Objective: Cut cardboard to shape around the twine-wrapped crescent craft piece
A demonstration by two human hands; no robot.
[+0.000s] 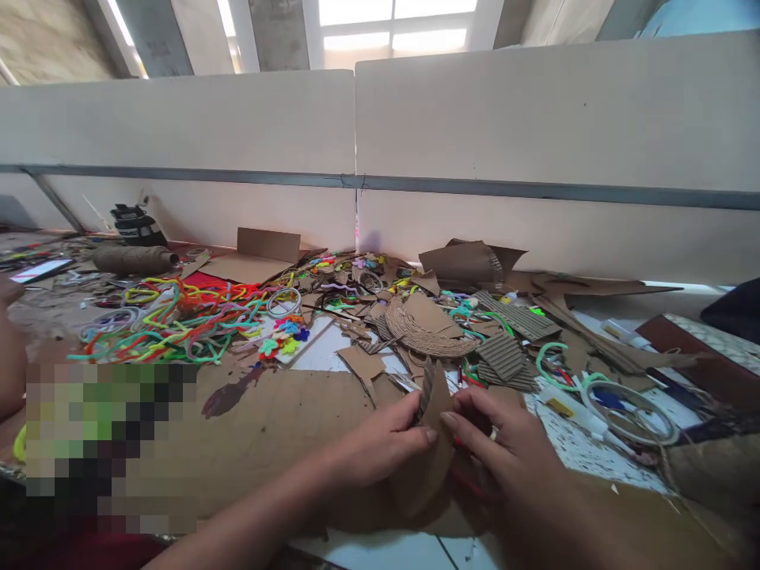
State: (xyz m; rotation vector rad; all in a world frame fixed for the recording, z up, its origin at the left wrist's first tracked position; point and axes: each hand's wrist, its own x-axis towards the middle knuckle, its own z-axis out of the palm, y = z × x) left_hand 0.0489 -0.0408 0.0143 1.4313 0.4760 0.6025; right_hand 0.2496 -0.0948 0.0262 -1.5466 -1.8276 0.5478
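A curved piece of brown cardboard point(436, 455) stands tilted up between my two hands, its pointed end upward. My left hand point(389, 443) pinches its left side, where a ridged, corrugated strip point(426, 388) shows. My right hand point(504, 447) is closed at the right edge of the same piece, thumb against its face. Something red shows under the right fingers, too hidden to name. Beneath the hands lies a large flat cardboard sheet point(285, 427). Just beyond them are cardboard scraps point(362, 364) and a fan-shaped piece covered with coiled cord point(424, 328).
Colourful pipe cleaners point(195, 317) lie tangled at left, near foam flowers point(285, 336) and a twine spool point(134, 260). Tape rolls point(638, 412) and a glue bottle point(564, 404) are at right. A white panel wall point(534, 134) stands behind. Another person's arm point(9, 348) enters at left.
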